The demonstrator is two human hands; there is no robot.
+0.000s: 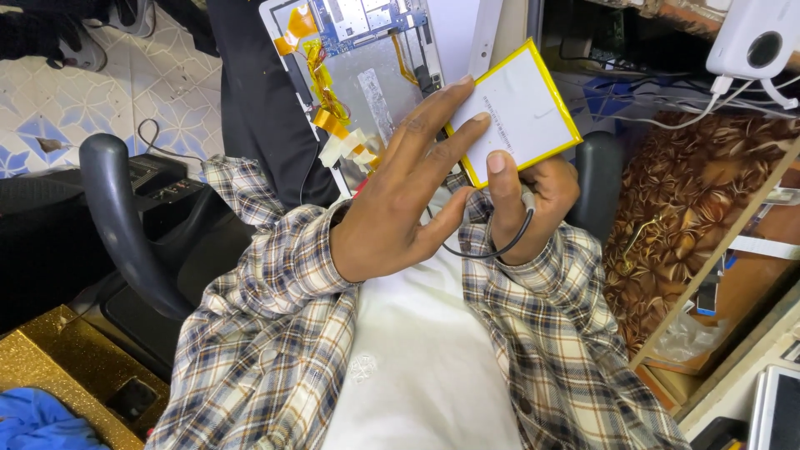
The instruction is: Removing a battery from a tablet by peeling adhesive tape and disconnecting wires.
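Flat pouch battery (521,112), white face with yellow edge wrap, held up over the lap in front of an opened tablet (367,83). Pinched at its lower edge by right hand (537,204): thumb pressed on the white face, other fingers curled behind. Left hand (400,200) spread wide, fingertips resting on the battery's left edge and near corner, not gripping. Thin black cable (492,246) looping below the right hand; cannot tell what it ends in.

Tablet back cover off: grey metal shield, blue circuit board (367,21) at top, amber flex ribbons (321,83) and pale tape tabs (350,148) along its left side.

Handling, judged from looks:
- Light, thin, semi-stiff. Probably flexes if levered from one corner.
- Soft foil pouch, so fragile: no bending, creasing, poking, no nail or tool pressure on the face.
- Smooth wrap, likely a bit slippery; broad flat contact better than a fingertip pinch.
- Best hold: two opposite long edges, thumb flat on the face, support underneath. Away from any lead tabs.
- Ribbons and tape tabs just beside the battery's left edge look easy to snag.

Also around: dark chair arm (117,217), white power bank (754,37) upper right.
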